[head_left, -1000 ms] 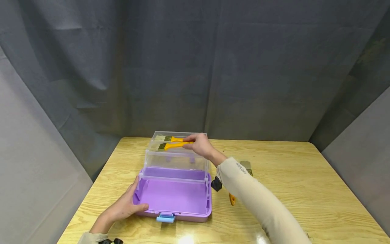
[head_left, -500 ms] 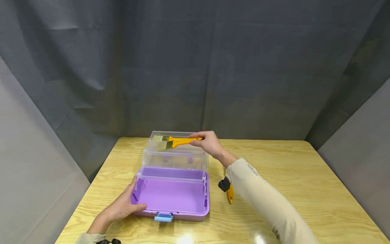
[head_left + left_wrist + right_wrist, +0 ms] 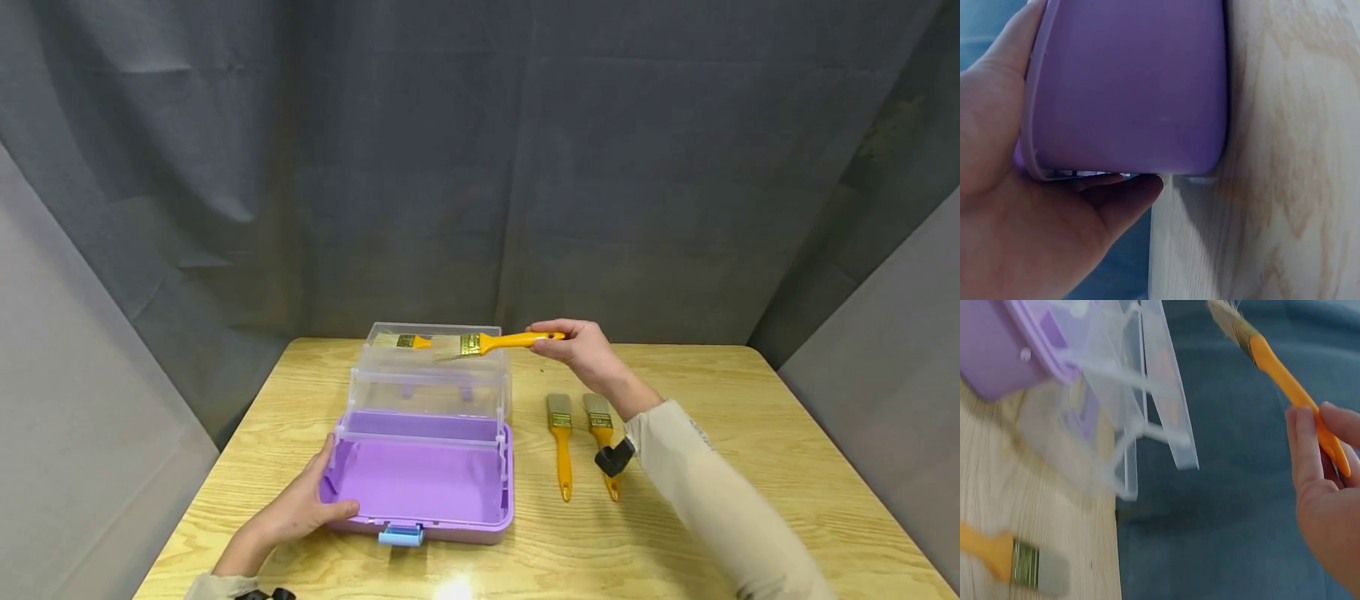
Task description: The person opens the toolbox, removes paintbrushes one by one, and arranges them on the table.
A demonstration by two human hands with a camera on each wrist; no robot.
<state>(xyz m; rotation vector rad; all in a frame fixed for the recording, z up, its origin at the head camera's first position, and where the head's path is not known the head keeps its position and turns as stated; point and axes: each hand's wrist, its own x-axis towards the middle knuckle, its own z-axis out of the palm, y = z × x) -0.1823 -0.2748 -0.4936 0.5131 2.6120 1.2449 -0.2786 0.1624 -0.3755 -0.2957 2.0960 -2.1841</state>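
Observation:
My right hand (image 3: 588, 354) pinches a flat paintbrush (image 3: 517, 340) near the end of its yellow handle, bristles pointing left over the clear trays. The right wrist view also shows this paintbrush (image 3: 1285, 378), with fingers and thumb round its handle. Another paintbrush (image 3: 412, 342) lies in the topmost clear tray (image 3: 435, 329). At the front left corner of the purple toolbox (image 3: 420, 483), my left hand (image 3: 296, 504) holds on, thumb over the front rim and fingers along the side. The left wrist view shows the toolbox's outer wall (image 3: 1129, 87) standing on the table.
Two more paintbrushes lie side by side right of the toolbox, a left one (image 3: 562, 446) and a right one (image 3: 600, 417) partly behind the wrist camera. A blue latch (image 3: 402, 535) hangs at the toolbox's front. Dark curtain (image 3: 637, 183) hangs behind the wooden table (image 3: 712, 467).
My right hand has moved right with its paintbrush, drawing it away from the upper trays. Both brushes on the table are now more visible. My left hand stays at the toolbox corner.

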